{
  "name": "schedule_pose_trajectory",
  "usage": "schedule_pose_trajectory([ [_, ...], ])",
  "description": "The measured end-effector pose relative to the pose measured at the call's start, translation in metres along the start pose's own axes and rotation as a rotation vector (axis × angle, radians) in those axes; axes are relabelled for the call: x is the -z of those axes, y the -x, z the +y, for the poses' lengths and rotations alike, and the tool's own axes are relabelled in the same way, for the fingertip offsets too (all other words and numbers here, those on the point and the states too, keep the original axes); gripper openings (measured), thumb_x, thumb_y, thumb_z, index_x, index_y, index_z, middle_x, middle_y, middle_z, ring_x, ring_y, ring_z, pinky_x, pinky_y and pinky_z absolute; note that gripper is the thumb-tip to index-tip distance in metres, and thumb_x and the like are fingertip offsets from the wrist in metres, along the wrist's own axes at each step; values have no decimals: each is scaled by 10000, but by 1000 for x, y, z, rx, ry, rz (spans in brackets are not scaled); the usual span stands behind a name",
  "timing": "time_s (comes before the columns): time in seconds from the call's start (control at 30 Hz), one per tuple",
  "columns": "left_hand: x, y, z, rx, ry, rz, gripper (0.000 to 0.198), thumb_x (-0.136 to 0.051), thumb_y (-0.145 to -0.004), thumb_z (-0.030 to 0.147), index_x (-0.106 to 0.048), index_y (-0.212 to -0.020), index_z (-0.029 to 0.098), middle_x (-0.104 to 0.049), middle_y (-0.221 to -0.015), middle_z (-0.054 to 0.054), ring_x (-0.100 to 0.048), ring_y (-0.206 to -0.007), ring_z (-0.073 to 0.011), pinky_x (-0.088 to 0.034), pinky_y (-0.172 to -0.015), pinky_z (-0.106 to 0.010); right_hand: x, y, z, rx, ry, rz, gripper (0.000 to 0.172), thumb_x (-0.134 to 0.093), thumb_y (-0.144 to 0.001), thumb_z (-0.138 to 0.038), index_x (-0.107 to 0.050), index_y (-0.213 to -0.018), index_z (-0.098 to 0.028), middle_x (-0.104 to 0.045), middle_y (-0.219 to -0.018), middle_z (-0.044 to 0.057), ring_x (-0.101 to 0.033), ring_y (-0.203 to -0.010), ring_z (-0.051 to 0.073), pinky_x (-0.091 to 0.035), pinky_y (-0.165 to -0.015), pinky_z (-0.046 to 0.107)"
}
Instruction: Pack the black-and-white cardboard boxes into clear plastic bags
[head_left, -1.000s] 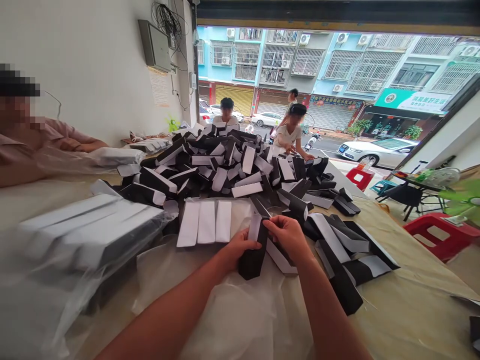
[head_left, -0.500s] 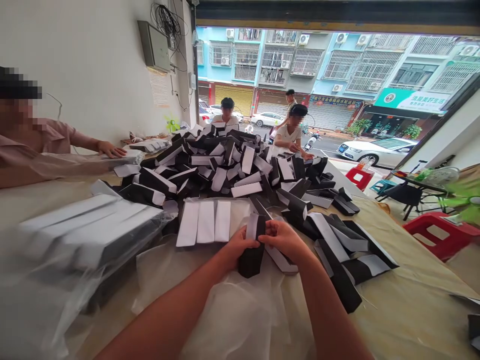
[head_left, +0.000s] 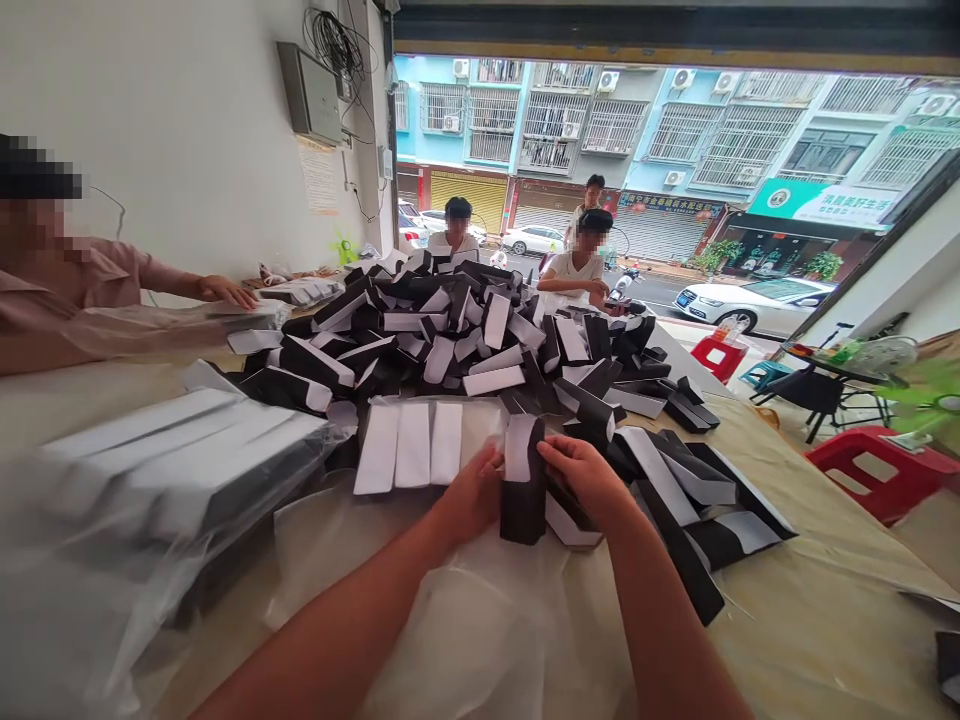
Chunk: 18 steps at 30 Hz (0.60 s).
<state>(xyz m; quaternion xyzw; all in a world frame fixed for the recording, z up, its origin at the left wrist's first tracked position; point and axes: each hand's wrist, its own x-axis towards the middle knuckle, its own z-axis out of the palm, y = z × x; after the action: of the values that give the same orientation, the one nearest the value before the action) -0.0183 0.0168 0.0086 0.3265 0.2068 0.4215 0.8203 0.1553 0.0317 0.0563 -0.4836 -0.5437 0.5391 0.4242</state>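
Note:
Between my hands a folded black-and-white paper box (head_left: 523, 495) stands roughly upright, its white flap at the top. My left hand (head_left: 475, 495) grips its left edge, fingers partly hidden behind it. At the upper right edge, my right hand (head_left: 581, 472) pinches the box between thumb and fingers. Just left of my left hand lies a clear plastic bag (head_left: 480, 420) with several white-faced boxes (head_left: 412, 445) side by side. Another black-and-white box (head_left: 571, 522) lies under my right hand, partly covered.
A large heap of black-and-white boxes (head_left: 495, 320) fills the table's far half. More boxes (head_left: 690, 480) lie at right. A filled plastic bag (head_left: 187, 460) sits at left. Co-workers sit at left (head_left: 67, 290) and across the table (head_left: 577, 265). A red stool (head_left: 881, 465) stands at right.
The box in my hands has moved slightly right and turned to show its broad face. My right hand has shifted to its upper right edge. The co-worker across has drawn their hands closer in.

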Motion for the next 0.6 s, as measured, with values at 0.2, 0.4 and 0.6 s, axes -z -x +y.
schedule_pose_trajectory([
  [0.2,0,2,-1,26,-36,-88,511,-687,-798,562,-654,-1121,167,-744,-935,-131,-711,-837,-280,-503,-741,-364,4,-5,1,3,-83,84,542,-746,-626,-685,-658,-788,-175,-624,-722,22,-526,-602,123,-367,-487,225],
  [0.4,-4,3,-3,-12,-87,-17,431,-754,-785,466,-654,-1113,204,-733,-908,-96,-687,-849,-239,-502,-729,-322,1,-4,-4,6,35,202,552,-753,-626,-666,-683,-860,-171,-641,-716,39,-588,-623,160,-436,-497,255],
  [0.6,-2,4,-6,3,-100,-41,443,-805,-736,452,-683,-1078,198,-726,-879,-82,-669,-820,-217,-481,-734,-304,0,-2,-5,12,55,188,543,-767,-597,-650,-661,-815,-164,-558,-546,-32,-442,-427,93,-356,-413,248],
])
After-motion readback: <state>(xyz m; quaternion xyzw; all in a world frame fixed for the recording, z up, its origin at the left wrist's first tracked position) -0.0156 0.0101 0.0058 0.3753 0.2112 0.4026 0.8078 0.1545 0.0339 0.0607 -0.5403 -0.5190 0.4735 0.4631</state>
